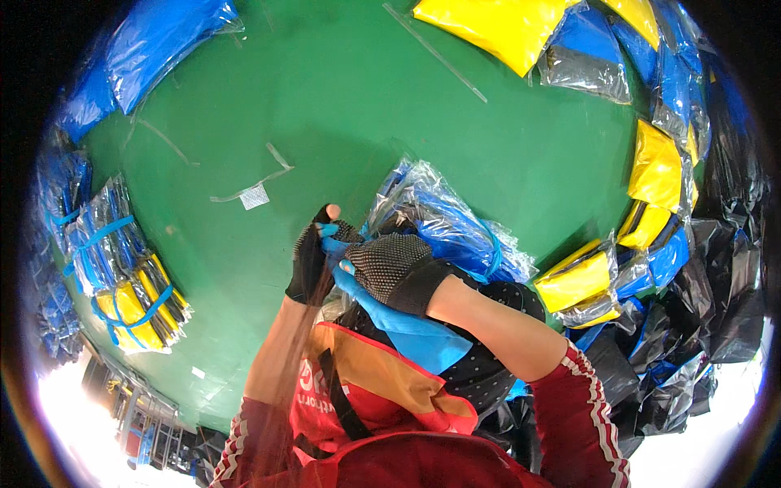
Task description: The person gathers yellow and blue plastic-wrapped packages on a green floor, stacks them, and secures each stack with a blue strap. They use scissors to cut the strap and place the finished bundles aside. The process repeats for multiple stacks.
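Blue fabric (407, 329), a folded garment-like piece, sits pinched between both hands right above the person's lap, its upper end caught at the fingertips and its wider part trailing down toward the body. The left hand (311, 259), in a dark fingerless glove, is closed on the upper tip, and the right hand (389, 264), in a dotted grip glove, is curled around the piece from the other side. Just beyond the hands lies a clear plastic bag (455, 224) with blue contents, crumpled and touching the right glove; whether the fabric is going in or coming out cannot be told. Judging by the scene, much packing is already done: tied bundles (122, 289) of bagged blue and yellow pieces lie far to the left, and bagged yellow and blue packs (651, 171) curve round well to the right on the green floor (342, 98). Dark, loose bags (716, 293) heaped on the right suggest plenty is left.
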A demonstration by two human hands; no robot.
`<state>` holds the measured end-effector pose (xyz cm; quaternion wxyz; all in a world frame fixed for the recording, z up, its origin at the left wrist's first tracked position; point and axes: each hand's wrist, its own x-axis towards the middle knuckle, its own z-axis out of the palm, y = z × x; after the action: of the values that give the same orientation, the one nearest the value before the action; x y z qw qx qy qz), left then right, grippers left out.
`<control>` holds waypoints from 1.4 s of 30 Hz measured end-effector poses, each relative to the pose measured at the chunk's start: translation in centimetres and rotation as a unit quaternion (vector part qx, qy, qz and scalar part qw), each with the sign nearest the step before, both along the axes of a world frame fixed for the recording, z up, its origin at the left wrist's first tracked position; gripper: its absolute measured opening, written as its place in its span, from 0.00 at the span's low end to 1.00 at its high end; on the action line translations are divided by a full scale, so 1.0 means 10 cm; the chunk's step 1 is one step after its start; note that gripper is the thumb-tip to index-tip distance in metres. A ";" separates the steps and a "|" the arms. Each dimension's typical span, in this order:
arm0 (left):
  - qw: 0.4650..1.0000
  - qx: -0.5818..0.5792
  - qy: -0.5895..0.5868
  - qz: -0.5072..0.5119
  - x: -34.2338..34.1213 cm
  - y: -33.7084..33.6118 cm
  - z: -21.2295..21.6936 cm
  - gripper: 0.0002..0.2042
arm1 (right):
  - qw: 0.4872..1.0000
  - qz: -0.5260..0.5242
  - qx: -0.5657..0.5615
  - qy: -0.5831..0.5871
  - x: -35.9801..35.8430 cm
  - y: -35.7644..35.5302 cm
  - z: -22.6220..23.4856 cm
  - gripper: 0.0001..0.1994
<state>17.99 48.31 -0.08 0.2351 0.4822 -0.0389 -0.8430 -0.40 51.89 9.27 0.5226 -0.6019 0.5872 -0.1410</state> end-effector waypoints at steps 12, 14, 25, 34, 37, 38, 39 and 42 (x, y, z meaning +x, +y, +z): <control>0.681 -0.421 -0.395 -0.451 -0.69 -0.15 -0.84 0.23 | 0.996 0.030 -0.049 0.062 0.08 0.25 -0.15 0.10; 0.642 -0.438 -0.410 -0.477 -0.70 -0.17 -0.89 0.23 | 0.991 0.085 0.021 0.099 0.10 0.17 -0.11 0.10; 0.446 -0.761 -0.139 -0.450 -0.07 0.38 1.55 0.21 | 0.754 -0.636 -0.105 0.126 -1.11 2.16 0.67 0.10; 0.232 -0.753 0.033 -0.615 -0.99 0.01 1.74 0.09 | 0.566 -0.816 0.076 -0.087 -0.01 4.19 -0.96 0.12; 0.189 -0.567 0.074 -0.799 -1.00 0.04 1.49 0.14 | 0.555 -0.817 0.103 -0.118 0.75 4.60 -1.11 0.13; 0.188 -0.471 0.075 -0.858 -0.89 0.06 1.35 0.17 | 0.537 -0.822 0.127 -0.140 0.98 4.69 -1.11 0.14; 0.123 -0.429 0.037 -0.894 -0.74 0.03 1.18 0.18 | 0.538 -0.820 0.149 -0.125 1.25 4.78 -1.06 0.12; 0.017 -0.407 0.001 -0.913 0.01 -0.13 0.76 0.17 | 0.701 -0.628 0.323 0.096 1.95 4.89 -1.05 0.17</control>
<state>18.05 47.02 7.56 -0.5696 -0.1239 -0.7840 -0.2134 19.11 100.76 -1.25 0.4157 0.1020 0.8856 -0.1802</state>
